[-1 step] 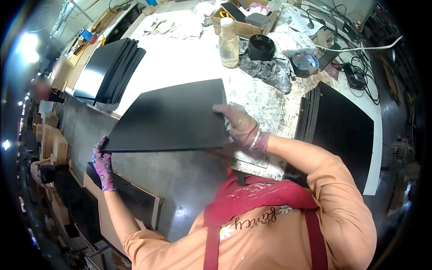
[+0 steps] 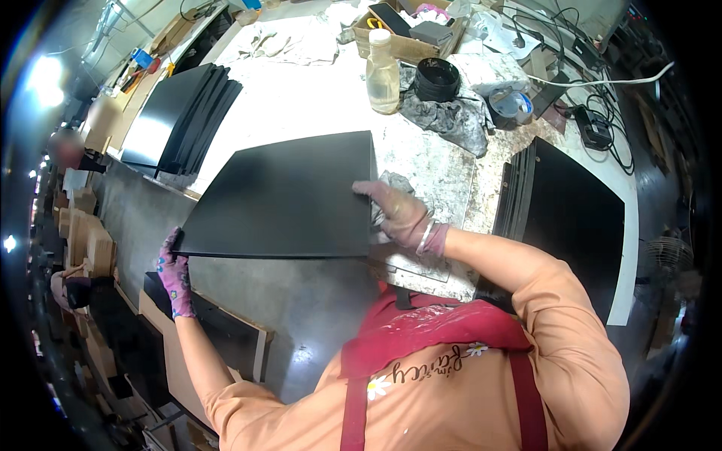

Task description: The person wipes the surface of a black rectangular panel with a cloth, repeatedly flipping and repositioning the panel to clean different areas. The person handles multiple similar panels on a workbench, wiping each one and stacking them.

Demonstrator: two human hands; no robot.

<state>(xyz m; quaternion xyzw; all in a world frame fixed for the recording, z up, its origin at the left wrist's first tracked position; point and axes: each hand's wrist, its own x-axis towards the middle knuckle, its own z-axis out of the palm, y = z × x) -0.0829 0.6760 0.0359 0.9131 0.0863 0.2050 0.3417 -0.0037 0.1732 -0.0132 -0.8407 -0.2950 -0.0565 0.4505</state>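
Note:
A flat black panel (image 2: 278,195) is held tilted over the near edge of the table. My left hand (image 2: 174,278), in a purple patterned glove, grips its near left corner. My right hand (image 2: 402,214), in a stained pinkish glove, is closed around the panel's right edge, thumb on the top face. A crumpled grey rag (image 2: 396,182) shows behind and under that hand, bunched against the edge. The right fingers under the panel are hidden.
Stacks of black panels stand at the far left (image 2: 169,120) and right (image 2: 575,218). Beyond the held panel are a clear bottle (image 2: 382,79), a black round container (image 2: 437,80), a dirty cloth (image 2: 459,124), tape rolls (image 2: 511,105) and a cardboard box (image 2: 410,45). Cables (image 2: 602,113) lie far right.
My right hand has shifted slightly left and down along the panel's right edge. The panel's near edge has dipped a little, and my left hand has moved slightly right with it.

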